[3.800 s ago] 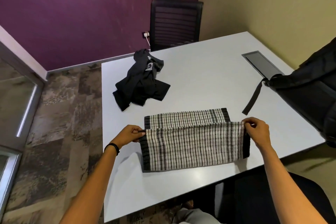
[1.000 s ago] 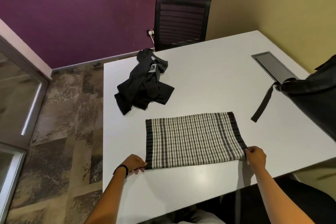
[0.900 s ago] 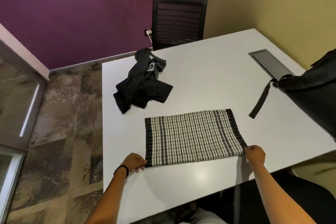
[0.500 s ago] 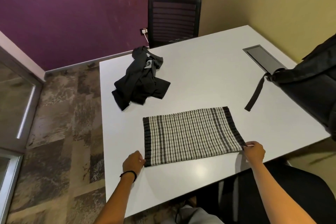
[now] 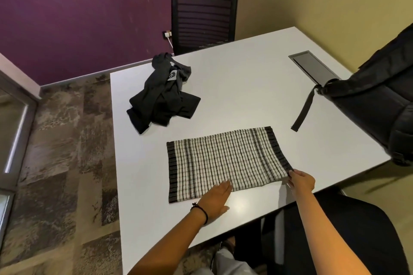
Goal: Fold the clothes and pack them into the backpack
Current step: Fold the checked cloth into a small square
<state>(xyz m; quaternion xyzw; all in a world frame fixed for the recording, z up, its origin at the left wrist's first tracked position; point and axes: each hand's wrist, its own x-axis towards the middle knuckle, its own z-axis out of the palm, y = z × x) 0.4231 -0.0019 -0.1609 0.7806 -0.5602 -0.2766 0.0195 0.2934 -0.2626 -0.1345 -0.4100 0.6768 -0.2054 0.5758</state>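
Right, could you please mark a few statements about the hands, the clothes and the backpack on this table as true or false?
1. The left hand lies flat, fingers straight, on the near edge of the checked cloth. True.
2. The strap of the backpack lies on the table. True.
3. The right hand grips that strap. False: it pinches the checked cloth's near right corner.
4. The black garment is neatly folded. False: it lies crumpled, apart from the checked cloth.

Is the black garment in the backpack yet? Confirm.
No, the black garment lies crumpled on the table, apart from the backpack.
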